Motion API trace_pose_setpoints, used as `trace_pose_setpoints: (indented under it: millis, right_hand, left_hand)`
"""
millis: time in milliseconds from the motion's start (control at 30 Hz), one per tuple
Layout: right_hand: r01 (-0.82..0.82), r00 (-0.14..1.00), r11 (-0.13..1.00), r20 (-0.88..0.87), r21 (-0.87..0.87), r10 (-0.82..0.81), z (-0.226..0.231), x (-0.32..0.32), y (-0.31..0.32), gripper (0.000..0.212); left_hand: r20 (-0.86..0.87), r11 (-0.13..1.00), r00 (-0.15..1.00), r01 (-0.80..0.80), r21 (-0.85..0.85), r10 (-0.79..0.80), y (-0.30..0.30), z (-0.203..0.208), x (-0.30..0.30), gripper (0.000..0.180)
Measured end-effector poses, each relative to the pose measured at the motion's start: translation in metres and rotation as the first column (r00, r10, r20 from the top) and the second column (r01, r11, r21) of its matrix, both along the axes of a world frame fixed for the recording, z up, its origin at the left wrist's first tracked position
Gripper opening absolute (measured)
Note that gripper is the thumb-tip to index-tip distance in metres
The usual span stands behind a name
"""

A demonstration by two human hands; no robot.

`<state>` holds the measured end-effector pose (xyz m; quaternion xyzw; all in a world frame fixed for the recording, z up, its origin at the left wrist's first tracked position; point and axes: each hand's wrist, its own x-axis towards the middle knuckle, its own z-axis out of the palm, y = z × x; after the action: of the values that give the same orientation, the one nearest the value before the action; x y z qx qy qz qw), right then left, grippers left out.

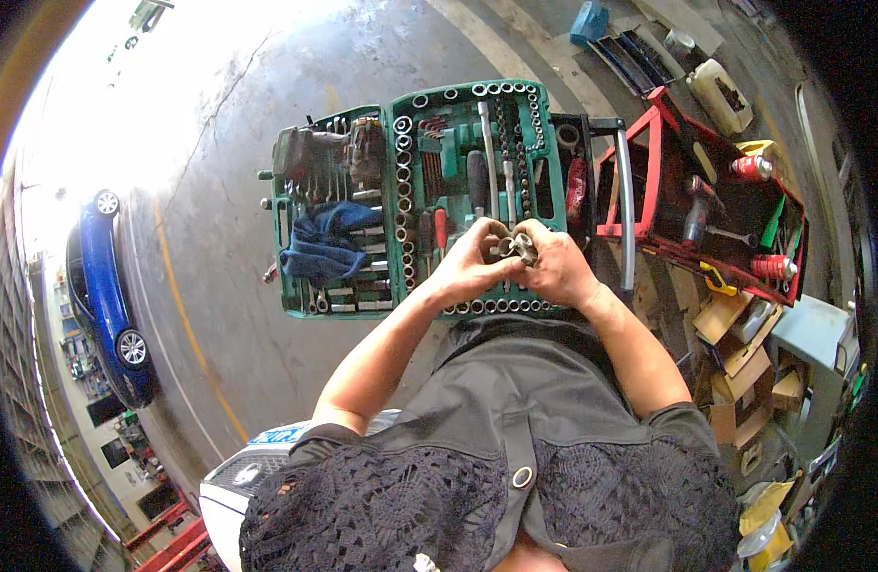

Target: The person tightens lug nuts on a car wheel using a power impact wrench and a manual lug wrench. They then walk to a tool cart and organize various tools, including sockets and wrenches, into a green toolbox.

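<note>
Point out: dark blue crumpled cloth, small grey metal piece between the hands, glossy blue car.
Dark blue crumpled cloth [326, 240]: head view, middle of its folds.
Small grey metal piece [526, 250]: head view, its exposed end.
Glossy blue car [107, 286]: head view, side bodywork.

No lettering can be read — even on the red cans [769, 268].
</note>
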<state>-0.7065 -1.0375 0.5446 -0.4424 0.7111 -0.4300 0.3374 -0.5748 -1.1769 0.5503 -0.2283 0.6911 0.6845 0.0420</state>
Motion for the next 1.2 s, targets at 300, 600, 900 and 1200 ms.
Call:
trace_pose_setpoints:
  millis: [300,600,900,1200]
  right_hand:
    - [0.173,0.915,0.980,0.353,0.096,-0.196,0.000,-0.030,0.024,0.035]
    - [0.354,0.848,0.912,0.341,0.207,-0.406,-0.039,-0.066,0.086,0.025]
    - [0.405,0.746,0.889,0.485,0.213,-0.456,-0.052,-0.091,0.111,0.020]
    - [0.499,0.268,0.825,0.857,0.267,-0.439,-0.055,-0.128,0.095,0.024]
  left_hand:
    - [-0.070,0.791,0.978,-0.201,-0.578,0.198,-0.080,-0.012,-0.060,0.029]
    - [-0.046,0.391,0.921,-0.209,-0.896,0.386,-0.202,-0.081,-0.140,0.034]
    - [0.126,0.378,0.864,-0.079,-0.923,0.488,-0.190,-0.084,-0.159,0.053]
    - [0.047,0.350,0.817,-0.297,0.888,0.575,-0.105,-0.036,-0.118,0.045]
